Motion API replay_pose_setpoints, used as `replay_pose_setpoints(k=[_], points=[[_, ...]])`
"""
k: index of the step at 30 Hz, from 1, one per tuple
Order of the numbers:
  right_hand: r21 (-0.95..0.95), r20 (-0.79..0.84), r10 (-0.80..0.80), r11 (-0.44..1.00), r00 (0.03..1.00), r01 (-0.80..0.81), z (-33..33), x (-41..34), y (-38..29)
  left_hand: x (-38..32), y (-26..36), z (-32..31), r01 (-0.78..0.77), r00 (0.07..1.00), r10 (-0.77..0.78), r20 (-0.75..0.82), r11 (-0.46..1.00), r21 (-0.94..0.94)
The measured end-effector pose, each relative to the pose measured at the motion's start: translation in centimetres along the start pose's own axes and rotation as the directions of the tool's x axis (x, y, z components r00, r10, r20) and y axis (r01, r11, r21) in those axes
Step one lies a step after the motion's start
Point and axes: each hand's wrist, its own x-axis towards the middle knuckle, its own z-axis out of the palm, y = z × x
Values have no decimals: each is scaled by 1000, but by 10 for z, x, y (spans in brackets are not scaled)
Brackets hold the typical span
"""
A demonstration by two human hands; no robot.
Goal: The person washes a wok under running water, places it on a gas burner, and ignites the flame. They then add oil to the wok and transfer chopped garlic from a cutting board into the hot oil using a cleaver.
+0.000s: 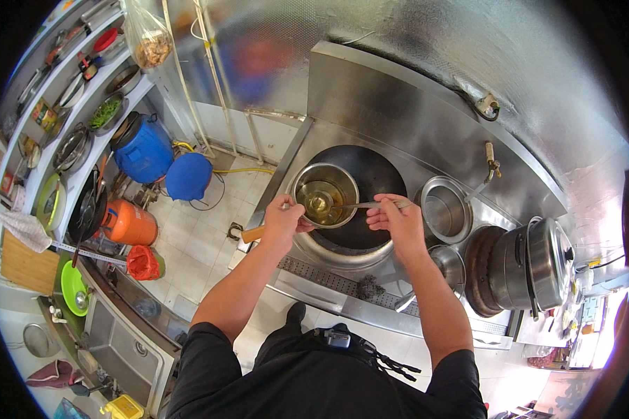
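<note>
My left hand (283, 220) grips the near left rim of a round stainless steel pot (321, 175). Yellowish liquid, perhaps oil, lies in the bottom of the pot. In my right hand (400, 222) is the thin handle of a metal ladle (360, 205), whose bowl dips into that liquid. Both hands hold the pot and ladle above a large black wok (380, 173) on the steel stove. A wooden handle (252, 234) sticks out past my left wrist, partly hidden by it.
To the right stand a steel pot (448, 209) under a tap (490, 165), a strainer-like metal vessel (448, 264) and a large lidded steamer pot (524, 267). A wire scourer (369, 287) lies on the stove's front grate. Leftward are an orange gas cylinder (131, 222) and blue barrel (144, 149).
</note>
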Motion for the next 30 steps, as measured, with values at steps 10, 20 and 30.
replay_pose_setpoints(k=[10,20,30], points=[[143,-89,-59,987,994,72,-26,-5,-35,10,-1,-8,4,1000,-4,0,997,-77],[195,-232,-95,971,968,142,-65,13,-6,-5,12,-28,-15,1000,13,-20,997,-74],[17,-382,149,988,912,-154,-67,74,140,-22,27,-58,-62,997,56,-53,993,-102]])
